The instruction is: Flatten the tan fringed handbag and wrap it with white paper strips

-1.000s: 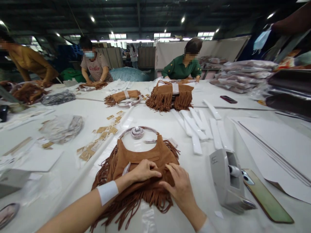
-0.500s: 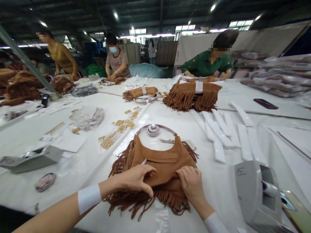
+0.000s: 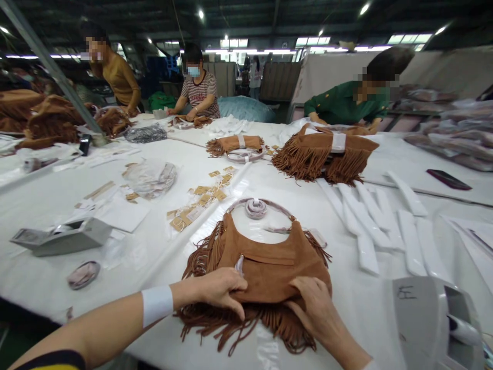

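A brown suede fringed bag (image 3: 269,259) lies flat on the white table (image 3: 162,246) right in front of me, its wrapped handle (image 3: 257,208) pointing away. My left hand (image 3: 219,290) grips the bag's lower left edge, fingers curled over the folded suede. At the lower right edge my right hand (image 3: 318,313) pinches the bag above the fringe. A white strip (image 3: 265,344) runs out from under the fringe toward me.
A grey tape dispenser (image 3: 427,324) stands at my right, another dispenser (image 3: 65,236) at my left. White strips (image 3: 370,226) lie to the right, small tan tags (image 3: 202,198) ahead left. More fringed bags (image 3: 325,151) sit further back. Three people work at the far side.
The view has swung left and the bag now sits a little more to the right. Both hands have slid down to the bag's lower edge, folding it over the fringe.
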Demonstrator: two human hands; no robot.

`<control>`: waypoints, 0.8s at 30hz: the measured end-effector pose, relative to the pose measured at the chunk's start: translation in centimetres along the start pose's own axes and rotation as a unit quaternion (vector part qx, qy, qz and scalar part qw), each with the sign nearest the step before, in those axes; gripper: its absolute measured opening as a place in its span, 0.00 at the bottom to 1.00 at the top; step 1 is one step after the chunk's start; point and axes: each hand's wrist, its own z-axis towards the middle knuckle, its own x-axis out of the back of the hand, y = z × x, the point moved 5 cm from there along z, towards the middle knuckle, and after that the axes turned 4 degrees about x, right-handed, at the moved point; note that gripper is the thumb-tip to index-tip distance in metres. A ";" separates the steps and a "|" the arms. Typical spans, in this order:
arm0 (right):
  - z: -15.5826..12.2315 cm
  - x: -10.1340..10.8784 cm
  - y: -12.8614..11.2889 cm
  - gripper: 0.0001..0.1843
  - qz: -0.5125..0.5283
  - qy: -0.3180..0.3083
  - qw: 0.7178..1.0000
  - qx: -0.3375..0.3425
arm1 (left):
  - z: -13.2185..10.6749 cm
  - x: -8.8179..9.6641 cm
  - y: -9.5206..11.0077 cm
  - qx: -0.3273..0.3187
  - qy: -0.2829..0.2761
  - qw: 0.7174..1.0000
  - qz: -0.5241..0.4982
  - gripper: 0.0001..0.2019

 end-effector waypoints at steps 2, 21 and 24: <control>-1.2 -0.6 0.2 0.10 0.020 -0.013 1.000 0.020 | -0.9 -0.4 -0.6 -0.003 0.048 0.998 0.051 0.19; 4.8 2.0 -6.3 0.13 0.011 0.069 0.989 -0.132 | -9.3 0.2 -3.7 0.407 0.339 0.846 -0.059 0.31; 10.1 -0.8 -9.2 0.19 0.016 -0.077 0.974 -0.211 | -7.9 -0.1 -4.8 0.416 0.269 0.867 -0.045 0.24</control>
